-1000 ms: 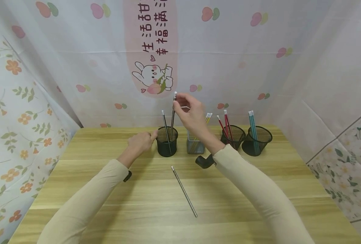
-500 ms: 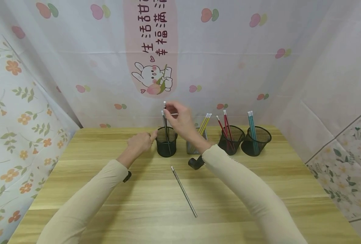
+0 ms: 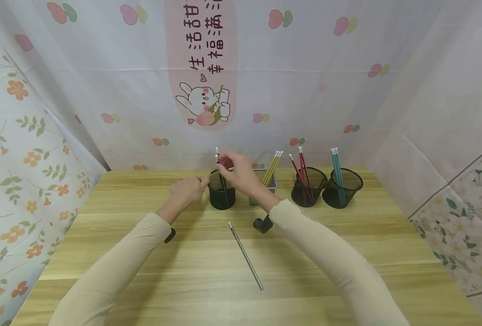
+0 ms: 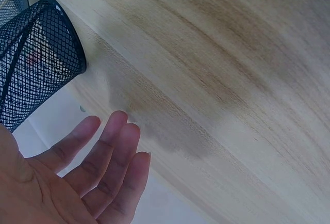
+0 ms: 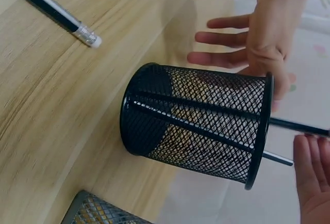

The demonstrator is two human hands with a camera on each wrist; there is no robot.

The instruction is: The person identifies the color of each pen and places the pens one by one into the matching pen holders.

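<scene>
A black mesh pencil cup (image 3: 222,197) stands upright at the back of the table. My left hand (image 3: 186,190) is at its left side, thumb by the rim and the other fingers relaxed and spread (image 4: 108,167). Two dark pencils lean inside the cup; one pencil (image 5: 296,126) reaches up to my right hand (image 3: 241,173), which pinches it near its eraser end above the rim. The fingertips partly cover that end. Another dark pencil (image 3: 245,256) with a white eraser lies on the table in front of the cup.
Right of the cup stand a grey mesh holder (image 3: 272,183) with yellow pencils, a black mesh cup (image 3: 316,183) with red pencils and another black cup (image 3: 351,190) with teal pencils. Curtains (image 3: 326,90) hang behind the wooden table (image 3: 183,280).
My right hand has moved left and down, lowering the pinched pencil deeper into the cup. My left hand and the pencil on the table have stayed in place.
</scene>
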